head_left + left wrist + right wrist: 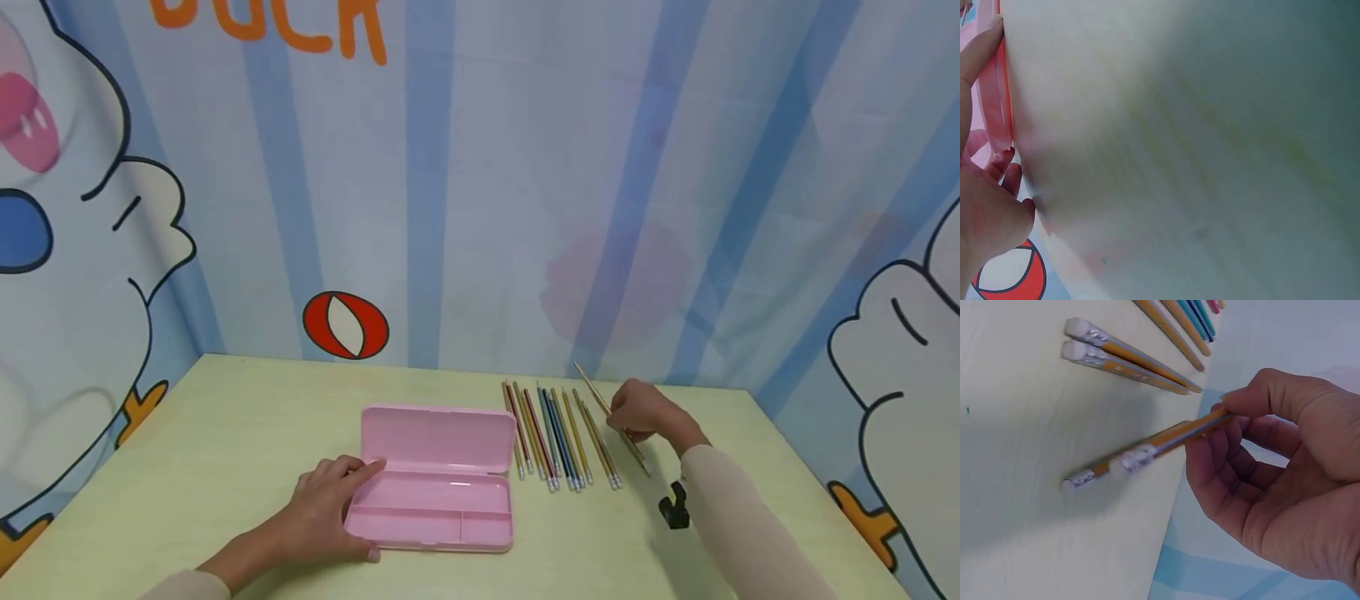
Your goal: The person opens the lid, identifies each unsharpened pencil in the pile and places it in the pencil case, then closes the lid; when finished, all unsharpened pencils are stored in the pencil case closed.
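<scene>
One yellow pencil (1147,445) is pinched in the right hand (647,414); lift it clear of the row. Left hand (324,500), fingers relaxed, steadies the open pink case (431,517).

Left wrist view: the pale green surface (1197,144) is blurred, and the pink plastic pencil case (999,94) is cut off at the left edge. Right wrist view: the yellow eraser-tipped pencil (1147,450) is motion-blurred, its tip hidden behind the fingers (1210,469).
</scene>
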The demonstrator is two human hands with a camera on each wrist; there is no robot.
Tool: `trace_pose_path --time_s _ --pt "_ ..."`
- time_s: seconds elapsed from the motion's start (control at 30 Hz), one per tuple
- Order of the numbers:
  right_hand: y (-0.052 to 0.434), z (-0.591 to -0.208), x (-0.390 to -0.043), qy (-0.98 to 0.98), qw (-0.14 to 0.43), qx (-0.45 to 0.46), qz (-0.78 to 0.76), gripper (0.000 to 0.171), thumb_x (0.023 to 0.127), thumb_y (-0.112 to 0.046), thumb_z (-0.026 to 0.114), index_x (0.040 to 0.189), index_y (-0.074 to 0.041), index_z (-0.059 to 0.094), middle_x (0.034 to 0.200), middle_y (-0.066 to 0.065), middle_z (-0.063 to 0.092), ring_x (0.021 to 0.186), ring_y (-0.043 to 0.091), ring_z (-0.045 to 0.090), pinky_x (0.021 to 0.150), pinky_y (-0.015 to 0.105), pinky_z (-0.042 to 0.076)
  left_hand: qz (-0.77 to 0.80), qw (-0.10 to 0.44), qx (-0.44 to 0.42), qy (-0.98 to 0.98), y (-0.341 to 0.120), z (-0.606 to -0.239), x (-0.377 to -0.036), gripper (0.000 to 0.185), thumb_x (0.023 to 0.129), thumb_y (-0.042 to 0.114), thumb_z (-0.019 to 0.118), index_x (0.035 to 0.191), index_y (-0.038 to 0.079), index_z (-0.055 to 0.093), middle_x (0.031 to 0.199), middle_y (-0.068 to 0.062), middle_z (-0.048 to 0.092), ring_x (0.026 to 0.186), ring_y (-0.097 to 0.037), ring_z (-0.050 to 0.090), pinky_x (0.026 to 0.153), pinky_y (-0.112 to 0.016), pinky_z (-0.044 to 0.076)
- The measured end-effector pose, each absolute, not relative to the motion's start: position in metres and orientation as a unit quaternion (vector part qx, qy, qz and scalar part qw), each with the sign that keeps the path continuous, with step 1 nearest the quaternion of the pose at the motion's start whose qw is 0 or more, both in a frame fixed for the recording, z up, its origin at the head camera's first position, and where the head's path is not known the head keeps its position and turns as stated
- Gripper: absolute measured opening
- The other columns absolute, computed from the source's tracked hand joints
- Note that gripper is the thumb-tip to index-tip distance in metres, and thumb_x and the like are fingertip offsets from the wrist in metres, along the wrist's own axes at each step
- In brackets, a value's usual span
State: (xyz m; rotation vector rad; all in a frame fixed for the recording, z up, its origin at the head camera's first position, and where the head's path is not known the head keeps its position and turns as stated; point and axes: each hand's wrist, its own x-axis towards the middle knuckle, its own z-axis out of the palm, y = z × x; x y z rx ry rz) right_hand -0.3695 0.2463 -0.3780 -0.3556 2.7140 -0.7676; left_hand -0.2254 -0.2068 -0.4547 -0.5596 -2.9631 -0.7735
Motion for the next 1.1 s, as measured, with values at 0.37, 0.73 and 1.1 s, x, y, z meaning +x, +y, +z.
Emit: trace_pose_path --time_s 0.37,0.73,1.1 --pt "0.25 -0.355 -0.358 0.901 0.193 -0.171 -0.35 0.013 0.095 -0.004 0.058 0.083 -0.001 0.061 0.064 0.005 0.056 0.06 0.016 0.053 0.065 0.037 0.053 -0.242 0.032 -0.19 -0.951 -0.207 -0.453 -0.226 0.108 0.057 0.061 0.089 0.147 0.016 0.05 0.126 -0.003 0.052 0.11 -0.021 0.044 0.091 -0.05 0.035" --pt "0.248 -0.342 -0.347 0.867 0.229 -0.222 -0.383 0.052 0.094 0.002 0.058 0.144 0.007 0.045 0.086 0.016 0.065 0.073 0.028 0.066 0.07 0.047 0.058 -0.242 0.029 -0.187 -0.952 -0.206 -0.453 -0.225 0.108 0.057 0.06 0.09 0.147 0.016 0.05 0.126 -0.003 0.052 0.11 -0.021 0.044 0.092 -0.051 0.035" --pt "0.244 -0.33 -0.333 0.846 0.251 -0.24 -0.404 0.057 0.092 0.002 0.063 0.146 0.004 0.044 0.105 0.017 0.057 0.086 0.023 0.064 0.076 0.051 0.059 -0.239 0.04 -0.191 -0.951 -0.205 -0.455 -0.224 0.109 0.055 0.06 0.09 0.146 0.016 0.051 0.126 -0.004 0.052 0.11 -0.021 0.045 0.09 -0.049 0.037"
